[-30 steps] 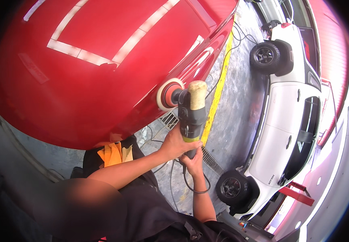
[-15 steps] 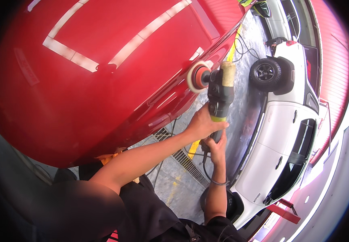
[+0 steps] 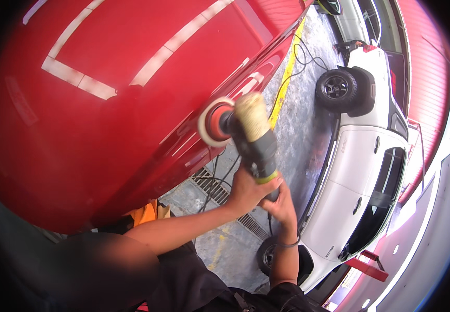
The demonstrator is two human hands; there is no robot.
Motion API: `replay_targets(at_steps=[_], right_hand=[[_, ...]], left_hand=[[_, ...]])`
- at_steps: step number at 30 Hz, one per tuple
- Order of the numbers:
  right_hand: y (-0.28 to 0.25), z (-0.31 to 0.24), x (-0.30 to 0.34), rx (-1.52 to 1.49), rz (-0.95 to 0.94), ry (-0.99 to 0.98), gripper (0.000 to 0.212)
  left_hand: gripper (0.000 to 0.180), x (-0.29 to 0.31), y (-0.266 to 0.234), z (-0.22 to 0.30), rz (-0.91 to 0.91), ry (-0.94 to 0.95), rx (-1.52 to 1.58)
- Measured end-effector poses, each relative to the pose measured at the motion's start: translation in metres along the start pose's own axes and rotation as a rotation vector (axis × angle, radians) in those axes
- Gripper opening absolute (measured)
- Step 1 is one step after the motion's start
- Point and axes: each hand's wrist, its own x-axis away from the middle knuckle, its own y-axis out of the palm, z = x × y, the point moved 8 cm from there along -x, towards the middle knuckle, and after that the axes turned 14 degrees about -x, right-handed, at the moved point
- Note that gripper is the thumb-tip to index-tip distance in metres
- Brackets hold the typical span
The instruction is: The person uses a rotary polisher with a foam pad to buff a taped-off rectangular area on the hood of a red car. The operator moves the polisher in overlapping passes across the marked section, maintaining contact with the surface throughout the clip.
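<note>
Both hands are wrapped around an electric polisher [image 3: 260, 153] with a black body, a lime-green band and a tan wrapping on its front end. My left hand [image 3: 246, 190] closes around the body near the green band. My right hand [image 3: 283, 207] grips the rear handle, just behind the left. At the tool's head, a pale round pad [image 3: 204, 125] with a red-orange backing faces the side of a glossy red car [image 3: 105, 151]. Whether the pad touches the paint I cannot tell. A power cord [image 3: 296, 242] loops by my right wrist.
A white pickup truck [image 3: 347, 166] stands to the right, with another white vehicle [image 3: 350, 21] beyond it. Between the cars, the floor has a yellow line [image 3: 289, 73], loose black cables [image 3: 308, 58] and a drain grate [image 3: 215, 191]. An orange cloth [image 3: 144, 213] is by my left forearm.
The polisher has moved left and toward me along the red car's side, with both hands still on it. More of the orange cloth shows.
</note>
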Motion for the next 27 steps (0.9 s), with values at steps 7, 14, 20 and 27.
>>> replay_targets(at_steps=[7,14,20,27], right_hand=[[-0.042,-0.002,-0.051,-0.167,0.144,0.070,0.058],[-0.038,0.004,-0.023,0.081,-0.109,-0.036,0.087],[-0.044,0.001,-0.032,0.160,-0.192,-0.079,0.090],[-0.051,0.013,-0.061,-0.163,0.043,0.106,0.066]], left_hand=[[0.074,-0.086,0.037,0.016,-0.054,0.099,-0.073],[0.069,-0.016,0.030,-0.013,-0.020,0.010,0.038],[0.036,-0.010,0.032,-0.003,0.073,0.084,0.073],[0.057,-0.092,0.044,0.012,-0.010,0.157,-0.058]])
